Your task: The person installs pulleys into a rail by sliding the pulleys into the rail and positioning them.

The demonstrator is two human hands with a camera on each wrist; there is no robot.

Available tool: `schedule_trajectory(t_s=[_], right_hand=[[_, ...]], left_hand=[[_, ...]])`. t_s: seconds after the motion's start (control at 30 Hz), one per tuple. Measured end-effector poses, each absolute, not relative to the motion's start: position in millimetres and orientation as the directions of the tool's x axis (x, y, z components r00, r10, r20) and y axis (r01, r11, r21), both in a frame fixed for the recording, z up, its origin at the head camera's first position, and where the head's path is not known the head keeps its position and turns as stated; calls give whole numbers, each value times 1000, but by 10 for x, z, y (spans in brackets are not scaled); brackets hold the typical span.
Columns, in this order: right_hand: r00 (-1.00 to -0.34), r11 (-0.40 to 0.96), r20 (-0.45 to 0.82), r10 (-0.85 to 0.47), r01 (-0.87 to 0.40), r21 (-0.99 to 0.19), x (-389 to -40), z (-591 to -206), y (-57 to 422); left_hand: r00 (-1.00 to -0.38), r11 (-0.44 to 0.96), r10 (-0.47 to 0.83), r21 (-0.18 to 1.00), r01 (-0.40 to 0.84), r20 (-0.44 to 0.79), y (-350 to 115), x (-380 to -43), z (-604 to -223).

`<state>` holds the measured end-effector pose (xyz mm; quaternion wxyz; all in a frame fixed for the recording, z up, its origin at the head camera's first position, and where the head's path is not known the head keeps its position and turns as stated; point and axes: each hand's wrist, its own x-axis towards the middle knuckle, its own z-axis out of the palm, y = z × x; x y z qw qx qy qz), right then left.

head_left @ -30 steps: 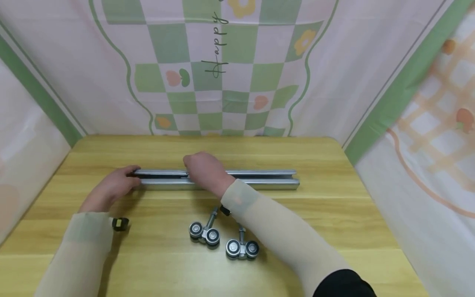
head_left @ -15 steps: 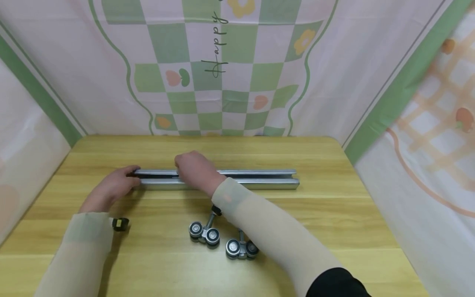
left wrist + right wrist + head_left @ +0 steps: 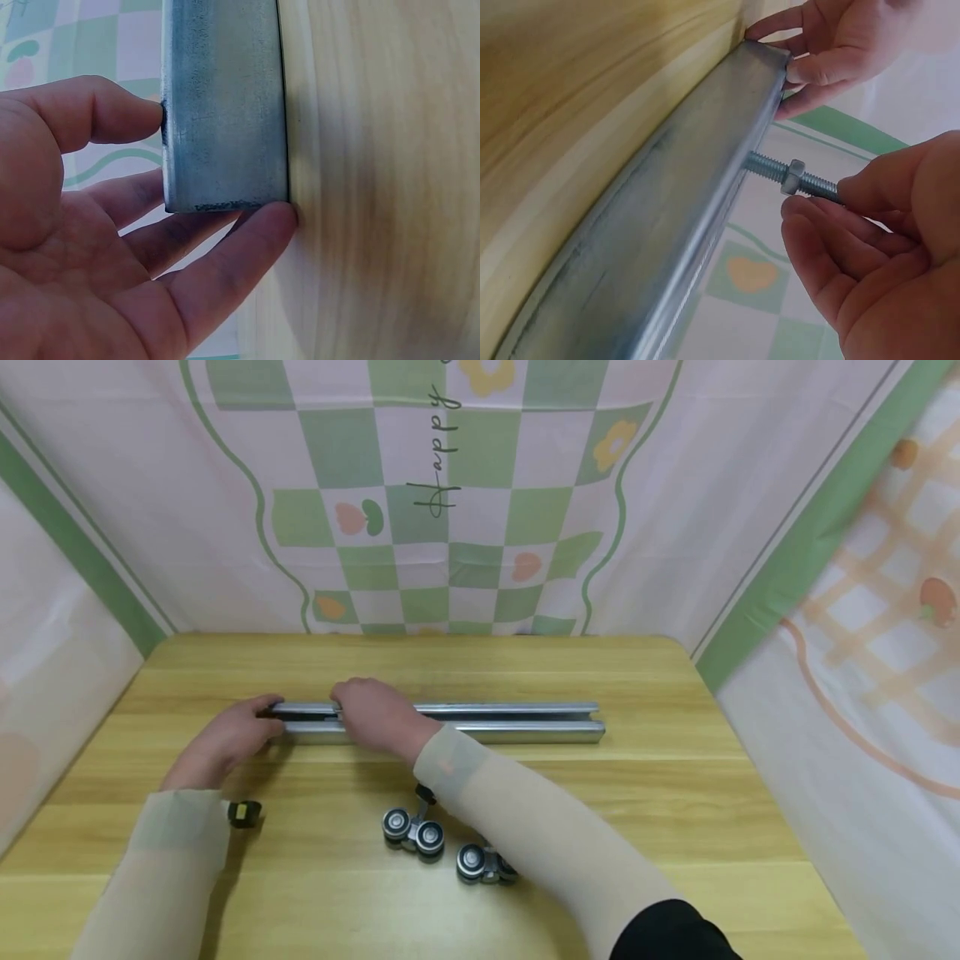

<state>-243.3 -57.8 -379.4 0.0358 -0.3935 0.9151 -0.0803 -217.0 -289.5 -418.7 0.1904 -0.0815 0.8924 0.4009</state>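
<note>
- Checkered cloth (image 3: 483,435) hangs behind my table (image 3: 315,893), and the rail (image 3: 525,735) lies across the table with its slot (image 3: 525,716) facing up.
- Left hand (image 3: 232,733): thumb on one edge, fingers bent round the rail's left end, so I'm basically gripping it.
- Right hand (image 3: 378,714): narrow pinch on the bolt (image 3: 769,167) poking out of the slot, nut (image 3: 793,177) partway along it. Can't tell what it's fixed to, that bit's hidden inside.
- What's new: a second ago this hand was nearer the rail's middle; now it's further left, closer to my other one, which hasn't budged. I'd say the bolt slides okay and the rail is held steady.
- One roller (image 3: 413,833) and a second roller (image 3: 489,863) sit nearer me, untouched; my sleeve (image 3: 540,818) now covers more of the second.
</note>
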Motion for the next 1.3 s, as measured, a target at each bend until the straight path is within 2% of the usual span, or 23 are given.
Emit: schedule_trajectory(t_s=[0.33, 0.73, 0.97, 1.3], right_hand=[[-666, 657, -19, -746, -731, -183, -2388, -3801, -664], [-654, 666, -123, -746, -735, -131, -2329, -3864, -757], [-654, 665, -133, -745, -744, -68, -2292, -3875, -806], [-645, 660, -149, -750, -746, -93, -2300, -3917, -859]], left_hand=[[-916, 657, 13, 694, -295, -401, -2896, -2168, -4176], [-913, 668, -2, 680, -304, -407, -2870, -2157, -4155], [-917, 690, -5, 662, -292, -400, -2871, -2152, -4145], [-922, 702, 5, 658, -272, -386, -2886, -2164, -4161]])
